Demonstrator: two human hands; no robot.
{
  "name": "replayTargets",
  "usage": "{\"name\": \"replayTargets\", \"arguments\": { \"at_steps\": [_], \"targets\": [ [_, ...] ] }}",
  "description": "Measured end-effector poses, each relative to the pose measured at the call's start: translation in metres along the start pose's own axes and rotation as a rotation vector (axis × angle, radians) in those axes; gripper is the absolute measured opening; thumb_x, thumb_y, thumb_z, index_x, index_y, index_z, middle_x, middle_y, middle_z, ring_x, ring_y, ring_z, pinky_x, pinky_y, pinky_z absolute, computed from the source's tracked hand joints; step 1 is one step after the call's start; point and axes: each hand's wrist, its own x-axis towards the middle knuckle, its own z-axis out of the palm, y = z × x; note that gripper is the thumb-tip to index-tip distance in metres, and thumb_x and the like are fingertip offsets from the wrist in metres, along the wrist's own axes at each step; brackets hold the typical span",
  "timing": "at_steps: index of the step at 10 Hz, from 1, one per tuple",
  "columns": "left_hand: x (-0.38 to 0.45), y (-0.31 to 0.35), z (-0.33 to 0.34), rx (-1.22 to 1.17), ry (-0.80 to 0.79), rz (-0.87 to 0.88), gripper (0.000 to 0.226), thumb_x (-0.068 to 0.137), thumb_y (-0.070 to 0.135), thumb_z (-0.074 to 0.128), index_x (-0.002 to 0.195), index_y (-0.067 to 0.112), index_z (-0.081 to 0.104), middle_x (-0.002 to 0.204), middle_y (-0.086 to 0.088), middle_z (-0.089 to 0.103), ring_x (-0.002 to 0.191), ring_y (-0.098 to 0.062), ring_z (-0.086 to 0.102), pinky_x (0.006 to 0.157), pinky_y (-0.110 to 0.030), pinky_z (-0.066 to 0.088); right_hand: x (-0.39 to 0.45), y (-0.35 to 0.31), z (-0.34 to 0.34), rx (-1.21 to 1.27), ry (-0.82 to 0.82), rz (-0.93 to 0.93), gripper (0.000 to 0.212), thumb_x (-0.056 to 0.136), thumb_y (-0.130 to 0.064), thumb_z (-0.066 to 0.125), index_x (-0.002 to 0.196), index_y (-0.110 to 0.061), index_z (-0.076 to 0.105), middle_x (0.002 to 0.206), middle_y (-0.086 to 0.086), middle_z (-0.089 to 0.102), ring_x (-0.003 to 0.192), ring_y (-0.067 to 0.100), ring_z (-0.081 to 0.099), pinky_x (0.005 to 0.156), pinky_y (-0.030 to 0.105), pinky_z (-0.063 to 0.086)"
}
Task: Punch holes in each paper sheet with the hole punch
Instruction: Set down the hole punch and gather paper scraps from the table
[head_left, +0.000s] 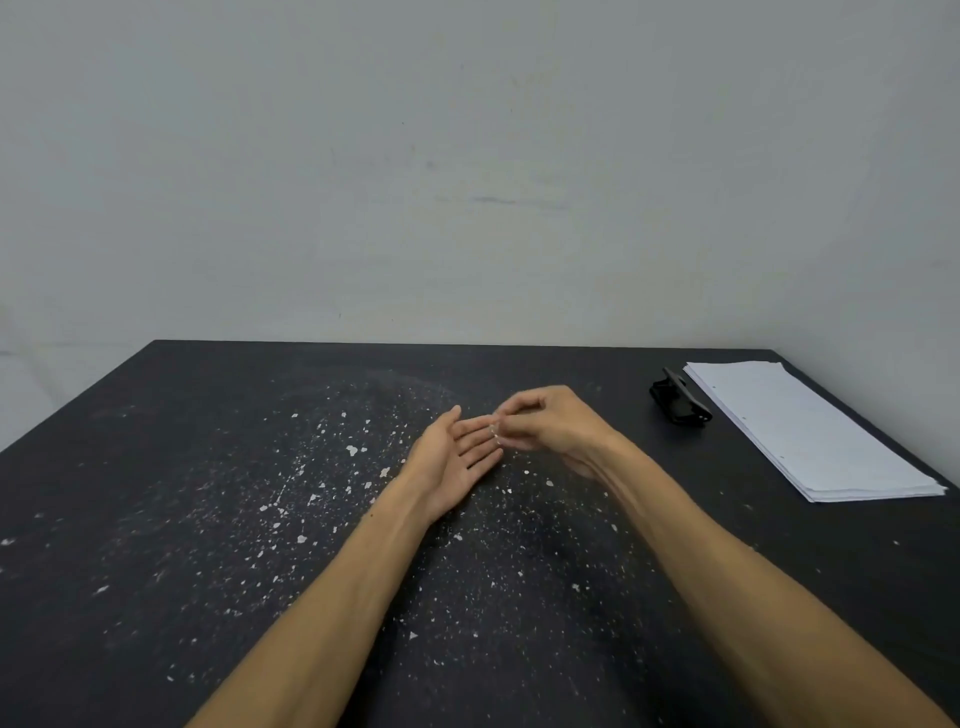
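A stack of white paper sheets (810, 431) lies at the table's far right, with small holes visible along its left edge. A black hole punch (678, 400) stands just left of the stack. My left hand (457, 457) rests palm up at the middle of the table, fingers straight. My right hand (545, 423) hovers over those fingertips with its fingers curled; tiny white bits show at the fingertips, and I cannot tell whether it pinches them. Neither hand touches the punch or the paper.
The dark table (156, 467) is strewn with several small white flecks (352, 450), densest in the middle. A pale wall rises right behind the table's far edge. The table's right edge runs close beside the paper stack.
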Motion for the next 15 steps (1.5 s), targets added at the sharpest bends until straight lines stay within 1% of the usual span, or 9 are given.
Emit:
{"name": "replayTargets", "arguments": {
  "at_steps": [1,2,3,5,7,8,9,13,15],
  "targets": [
    [-0.006,-0.004,0.007,-0.204,-0.112,-0.081,0.063,0.107,0.045,0.035,0.111,-0.007,0.072,0.114,-0.020,0.071,0.101,-0.029,0.067,0.096,-0.038,0.050,-0.002,-0.014,0.015,-0.302,-0.065,-0.075,0.011,0.088,-0.002,0.074,0.087,-0.011,0.081,0.084,0.005,0.079,0.082,0.011,0.075,0.079,0.022,0.061],
    [-0.006,-0.006,0.011,-0.363,-0.119,-0.087,0.071,0.105,0.047,0.038,0.089,-0.009,0.078,0.100,-0.019,0.072,0.085,-0.025,0.064,0.076,-0.027,0.046,-0.001,-0.018,0.029,-0.737,-0.060,-0.150,0.021,0.088,-0.006,0.070,0.093,-0.021,0.083,0.085,-0.004,0.078,0.080,0.005,0.073,0.074,0.019,0.059],
    [-0.004,-0.009,0.009,-0.436,-0.066,-0.064,0.070,0.106,0.045,0.038,0.083,-0.008,0.077,0.090,-0.019,0.073,0.081,-0.023,0.063,0.071,-0.026,0.044,0.000,-0.019,0.034,-0.836,-0.060,-0.178,0.028,0.086,-0.001,0.068,0.097,-0.021,0.083,0.093,-0.001,0.080,0.090,0.011,0.073,0.083,0.029,0.061],
    [-0.004,-0.012,0.006,-0.506,-0.101,-0.051,0.056,0.108,0.037,0.035,0.093,-0.004,0.070,0.091,-0.016,0.073,0.070,-0.027,0.073,0.054,-0.030,0.060,0.002,-0.020,0.036,-0.878,-0.031,-0.230,0.012,0.080,-0.011,0.081,0.083,-0.022,0.080,0.082,-0.002,0.078,0.083,0.013,0.075,0.082,0.039,0.064],
    [-0.001,-0.013,-0.008,-0.503,-0.186,-0.039,0.058,0.109,0.038,0.034,0.123,-0.011,0.062,0.125,-0.027,0.067,0.107,-0.037,0.072,0.090,-0.043,0.061,-0.003,-0.027,0.018,-0.794,0.040,-0.287,0.012,0.087,-0.010,0.075,0.090,-0.019,0.082,0.083,-0.009,0.077,0.079,-0.002,0.070,0.076,0.014,0.055],
    [-0.004,-0.006,-0.012,-0.475,-0.192,-0.008,0.062,0.109,0.040,0.030,0.134,-0.011,0.056,0.137,-0.028,0.060,0.122,-0.038,0.065,0.103,-0.049,0.052,-0.002,-0.019,-0.002,-0.774,0.188,-0.275,0.009,0.090,-0.012,0.075,0.092,-0.018,0.081,0.083,-0.009,0.076,0.077,0.000,0.069,0.081,0.018,0.056],
    [-0.004,-0.001,-0.015,-0.504,-0.173,0.020,0.063,0.109,0.041,0.029,0.138,-0.010,0.053,0.140,-0.027,0.058,0.130,-0.038,0.059,0.114,-0.046,0.044,0.001,0.008,-0.017,-0.946,0.188,-0.127,0.010,0.093,-0.012,0.074,0.096,-0.017,0.082,0.100,0.000,0.079,0.092,0.013,0.073,0.094,0.033,0.060],
    [-0.006,-0.001,-0.014,-0.452,-0.148,0.043,0.066,0.108,0.045,0.031,0.140,-0.009,0.052,0.140,-0.027,0.059,0.130,-0.038,0.059,0.117,-0.044,0.039,0.000,0.048,-0.007,-1.044,0.179,-0.045,0.006,0.087,-0.030,0.081,0.087,-0.024,0.081,0.097,0.003,0.076,0.093,0.025,0.072,0.087,0.046,0.061],
    [-0.005,-0.001,-0.014,-0.439,-0.145,0.050,0.066,0.108,0.045,0.031,0.139,-0.009,0.053,0.139,-0.027,0.059,0.130,-0.037,0.059,0.117,-0.043,0.040,-0.005,0.043,0.003,-1.264,0.111,-0.155,0.013,0.096,-0.019,0.064,0.090,-0.009,0.069,0.097,0.009,0.069,0.089,0.031,0.068,0.075,0.042,0.057]
  ]
}}
